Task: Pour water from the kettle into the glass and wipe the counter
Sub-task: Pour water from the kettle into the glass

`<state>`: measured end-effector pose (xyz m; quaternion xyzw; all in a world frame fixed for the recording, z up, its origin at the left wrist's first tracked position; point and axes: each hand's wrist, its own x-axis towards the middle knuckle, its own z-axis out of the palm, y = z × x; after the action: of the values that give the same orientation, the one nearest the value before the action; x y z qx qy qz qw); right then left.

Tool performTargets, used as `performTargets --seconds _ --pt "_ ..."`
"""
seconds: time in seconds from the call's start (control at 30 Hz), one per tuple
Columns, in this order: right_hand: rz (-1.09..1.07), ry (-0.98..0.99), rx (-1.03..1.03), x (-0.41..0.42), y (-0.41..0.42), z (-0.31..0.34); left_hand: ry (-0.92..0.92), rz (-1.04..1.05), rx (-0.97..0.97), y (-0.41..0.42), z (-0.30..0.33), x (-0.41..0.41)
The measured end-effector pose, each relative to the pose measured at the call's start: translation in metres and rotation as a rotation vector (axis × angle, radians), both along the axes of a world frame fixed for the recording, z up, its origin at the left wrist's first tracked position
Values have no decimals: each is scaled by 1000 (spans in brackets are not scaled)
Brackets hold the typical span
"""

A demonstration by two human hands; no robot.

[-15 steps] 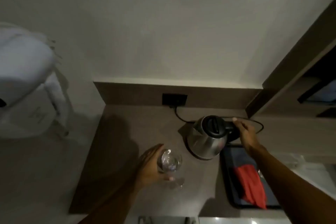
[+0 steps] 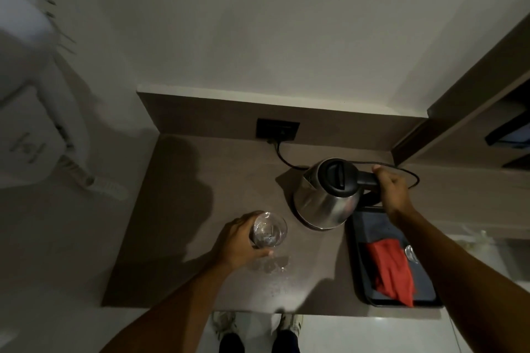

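A steel kettle with a black lid stands on its base at the right of the brown counter. My right hand is wrapped around its black handle. A clear glass with a little water stands upright left of the kettle, and my left hand grips its side. A red cloth lies on a dark tray at the right. Water drops glisten on the counter just in front of the glass.
A black cord runs from the wall socket behind the kettle. A second small glass sits on the tray, partly hidden by my right arm. A white appliance hangs at the left. A wooden cabinet borders the right.
My right hand has closed further around the kettle handle. The glass and my left hand stay in place.
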<state>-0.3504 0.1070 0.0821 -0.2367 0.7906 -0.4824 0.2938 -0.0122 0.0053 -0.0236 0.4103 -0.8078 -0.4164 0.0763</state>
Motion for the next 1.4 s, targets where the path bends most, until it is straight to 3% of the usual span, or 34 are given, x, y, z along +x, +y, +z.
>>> performTargets --seconds 0.7,1.0,1.4 --pt "562 1065 -109 75 -42 67 -55 -47 -7 -4 7 7" --pt "598 1287 3 96 -50 78 -84 -60 -53 -6 8 7" --pt "632 1413 144 109 -50 84 -117 -62 -66 -5 11 6"
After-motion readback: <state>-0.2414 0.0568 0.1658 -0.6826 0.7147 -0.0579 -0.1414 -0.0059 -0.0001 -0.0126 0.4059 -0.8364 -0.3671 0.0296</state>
